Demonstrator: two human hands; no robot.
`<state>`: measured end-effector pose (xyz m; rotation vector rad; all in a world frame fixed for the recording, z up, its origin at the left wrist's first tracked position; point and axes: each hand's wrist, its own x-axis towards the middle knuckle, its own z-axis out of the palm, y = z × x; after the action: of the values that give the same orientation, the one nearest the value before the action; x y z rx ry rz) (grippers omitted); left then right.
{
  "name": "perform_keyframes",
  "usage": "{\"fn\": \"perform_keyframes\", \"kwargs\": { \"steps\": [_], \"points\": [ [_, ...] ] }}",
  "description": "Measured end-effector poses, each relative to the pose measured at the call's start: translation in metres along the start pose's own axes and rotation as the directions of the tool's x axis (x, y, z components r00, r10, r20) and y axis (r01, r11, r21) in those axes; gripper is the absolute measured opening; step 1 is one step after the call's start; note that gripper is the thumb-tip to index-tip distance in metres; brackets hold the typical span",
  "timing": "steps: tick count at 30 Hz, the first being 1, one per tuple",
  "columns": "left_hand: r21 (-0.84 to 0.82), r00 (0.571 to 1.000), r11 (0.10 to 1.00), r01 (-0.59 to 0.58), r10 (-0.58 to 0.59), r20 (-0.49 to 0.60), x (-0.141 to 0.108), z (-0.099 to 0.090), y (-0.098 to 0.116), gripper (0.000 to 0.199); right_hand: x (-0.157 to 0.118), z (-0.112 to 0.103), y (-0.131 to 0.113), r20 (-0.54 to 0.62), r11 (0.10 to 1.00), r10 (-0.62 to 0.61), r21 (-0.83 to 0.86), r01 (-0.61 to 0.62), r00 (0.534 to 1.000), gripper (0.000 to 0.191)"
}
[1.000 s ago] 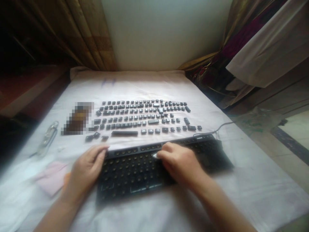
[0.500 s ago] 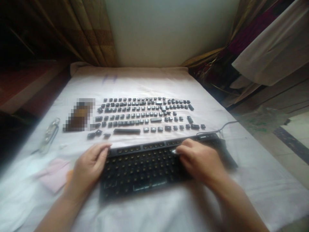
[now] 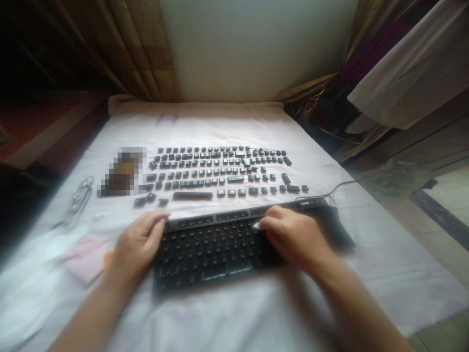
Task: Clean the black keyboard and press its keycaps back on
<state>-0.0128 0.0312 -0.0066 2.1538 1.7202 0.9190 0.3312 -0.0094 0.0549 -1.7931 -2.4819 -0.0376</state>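
The right hand (image 3: 295, 235) hides part of the keyboard (image 3: 208, 244) and most of the white scrap (image 3: 256, 226) it pinches. Pixelation masks a brownish object (image 3: 122, 173). Any lettering on the loose keys (image 3: 235, 179) is too small to read. Both forearms (image 3: 357, 293) run off the bottom edge.
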Motion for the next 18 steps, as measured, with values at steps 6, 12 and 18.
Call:
{"fn": "perform_keyframes", "kwargs": {
  "steps": [6,12,18],
  "points": [
    [0.005,1.000,1.000,0.010,-0.010,0.027,0.000,0.000,-0.001,0.031,-0.014,-0.004,0.035,0.049,0.992,0.115,-0.049,-0.113,0.992,0.022],
    [0.002,1.000,1.000,0.006,-0.006,0.030,0.000,0.000,-0.001,0.031,-0.022,-0.004,0.051,0.021,0.990,0.140,-0.014,-0.140,0.990,0.024],
    [0.008,1.000,1.000,0.007,-0.007,0.024,0.001,0.001,-0.002,0.031,-0.028,-0.011,0.066,-0.111,0.962,0.264,-0.040,-0.269,0.958,0.024]
  ]
}}
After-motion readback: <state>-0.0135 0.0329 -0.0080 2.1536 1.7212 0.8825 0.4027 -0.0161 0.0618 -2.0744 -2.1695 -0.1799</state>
